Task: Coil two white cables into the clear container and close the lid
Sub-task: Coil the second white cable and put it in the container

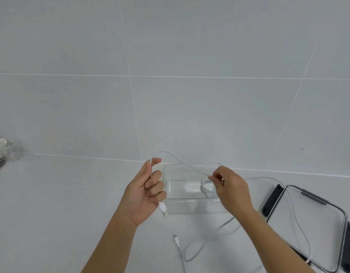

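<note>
The clear container (191, 203) stands open on the pale tiled floor, with one coiled white cable (206, 186) lying inside at its right. My left hand (144, 194) grips a second white cable (177, 159) near its USB plug (163, 209), which hangs below my fingers. This cable arcs up and over to my right hand (232, 190), which pinches it above the container's right side. From there it trails behind my right hand and loops across the floor, ending in a small plug (176, 240). The clear lid (308, 225) with dark clips lies flat at the right.
At the far left edge sits a blurred clear object (4, 150) with white and dark parts. Grout lines cross the pale tiles. Part of the loose cable drapes over the lid.
</note>
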### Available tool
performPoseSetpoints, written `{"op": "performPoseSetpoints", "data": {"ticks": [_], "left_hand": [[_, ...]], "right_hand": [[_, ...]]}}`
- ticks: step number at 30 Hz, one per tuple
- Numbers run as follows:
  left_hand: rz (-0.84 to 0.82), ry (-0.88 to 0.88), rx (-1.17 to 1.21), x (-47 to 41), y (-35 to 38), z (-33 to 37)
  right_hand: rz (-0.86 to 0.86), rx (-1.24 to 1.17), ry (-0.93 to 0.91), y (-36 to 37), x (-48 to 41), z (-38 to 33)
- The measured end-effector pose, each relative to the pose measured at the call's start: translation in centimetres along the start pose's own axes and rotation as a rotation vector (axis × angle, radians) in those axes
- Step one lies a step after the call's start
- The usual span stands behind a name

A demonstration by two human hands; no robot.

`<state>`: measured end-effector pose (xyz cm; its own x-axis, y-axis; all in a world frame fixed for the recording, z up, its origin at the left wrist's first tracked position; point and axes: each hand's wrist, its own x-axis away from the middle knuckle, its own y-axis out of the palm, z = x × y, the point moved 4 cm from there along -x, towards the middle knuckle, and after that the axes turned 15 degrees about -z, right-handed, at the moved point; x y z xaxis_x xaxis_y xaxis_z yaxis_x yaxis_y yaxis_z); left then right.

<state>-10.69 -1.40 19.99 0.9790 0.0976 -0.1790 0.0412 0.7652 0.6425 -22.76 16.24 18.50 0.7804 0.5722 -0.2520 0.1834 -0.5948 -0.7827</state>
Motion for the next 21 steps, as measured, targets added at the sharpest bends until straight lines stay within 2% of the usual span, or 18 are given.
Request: {"op": "performPoseSetpoints", "data": {"ticks": [4, 7, 9, 12, 15, 21], "left_hand": [[0.040, -0.024, -0.086, -0.2, -1.0, 0.2], [0.109, -0.049, -0.192, 0.0, -1.9, -0.5], [0.117, -0.079, -0.212, 0.2, -1.9, -1.3], [0.085, -0.183, -0.333, 0.5, -1.5, -2.5], [-0.026, -0.274, -0.455, 0.9, -0.6, -3.3], [-0.099, -0.320, -0.519, 1.9, 1.0, -2.7]], "right_hand": [[-0.496, 0.415, -0.135, 1.4, 0.1, -2.8], [-0.712, 0.494, -0.228, 2.3, 1.3, -5.1], [-0.797, 0.501, -0.296, 2.6, 2.1, -6.9], [-0.832, 0.429, -0.427, 2.6, 3.1, -9.7], [-0.778, 0.313, -0.497, 2.2, 3.2, -11.3], [-0.521, 0.096, -0.384, 0.7, 1.8, -10.8]]}}
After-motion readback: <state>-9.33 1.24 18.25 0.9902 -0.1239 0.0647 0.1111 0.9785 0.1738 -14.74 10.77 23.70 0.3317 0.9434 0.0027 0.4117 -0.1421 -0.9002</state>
